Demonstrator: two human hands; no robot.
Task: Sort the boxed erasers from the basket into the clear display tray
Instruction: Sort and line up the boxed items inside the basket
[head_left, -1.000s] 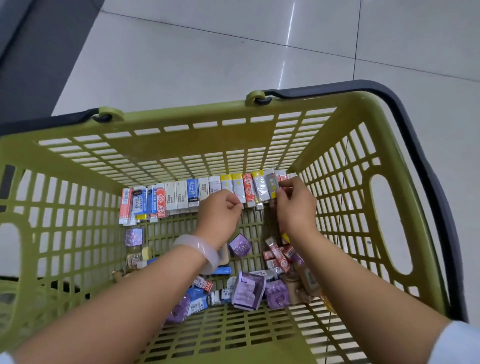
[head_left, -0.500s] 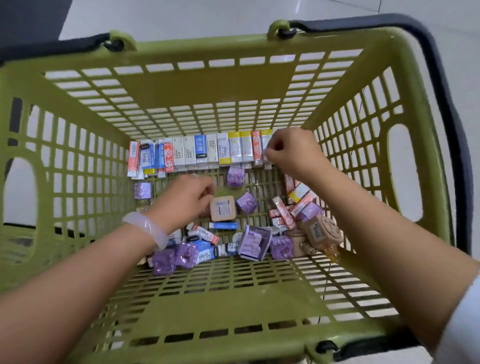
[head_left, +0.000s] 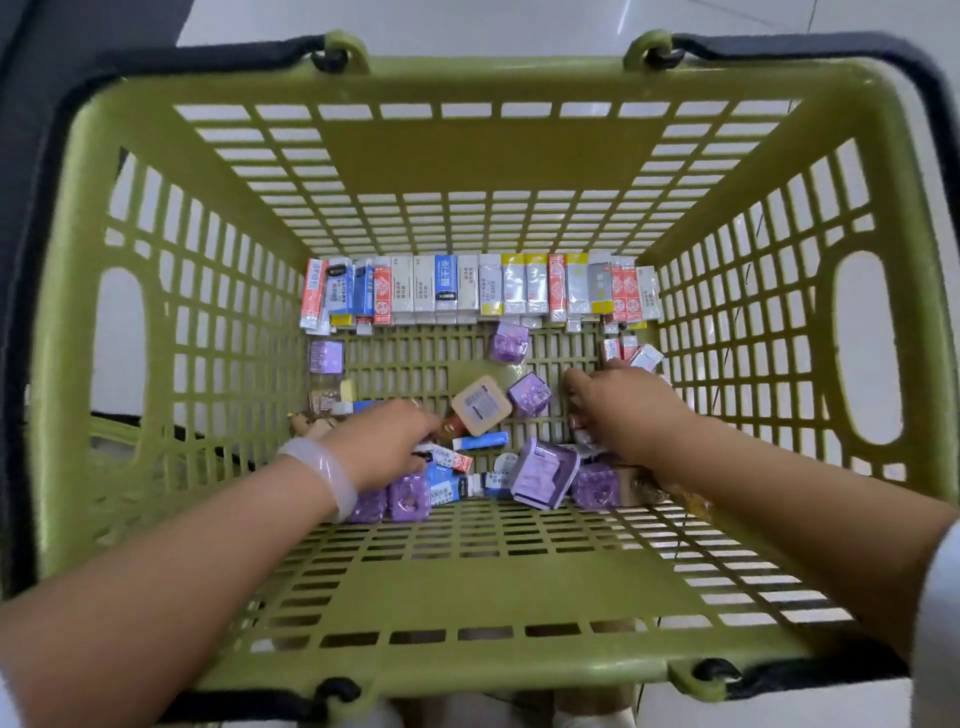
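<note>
Two hands dig in the green basket (head_left: 483, 660). Left hand (head_left: 382, 447) and right hand (head_left: 621, 410) curl over loose erasers (head_left: 449, 460); I cannot tell what they hold. Neat row (head_left: 478, 286) behind them could topple if bumped.

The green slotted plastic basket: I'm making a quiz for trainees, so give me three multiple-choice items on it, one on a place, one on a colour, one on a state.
1. Where does the row of upright boxed erasers stand?
A. along the far wall
B. along the near wall
C. outside the basket

2. What colour is the rounded square box with the barcode label?
A. tan
B. black
C. green

3. Where are the left hand and the right hand?
A. on the handles
B. down among the loose boxes
C. above the rim

Key: 1 A, the row lines the far wall of the green slotted plastic basket; 2 A, its face is tan; 3 B, both reach the basket floor.
</note>
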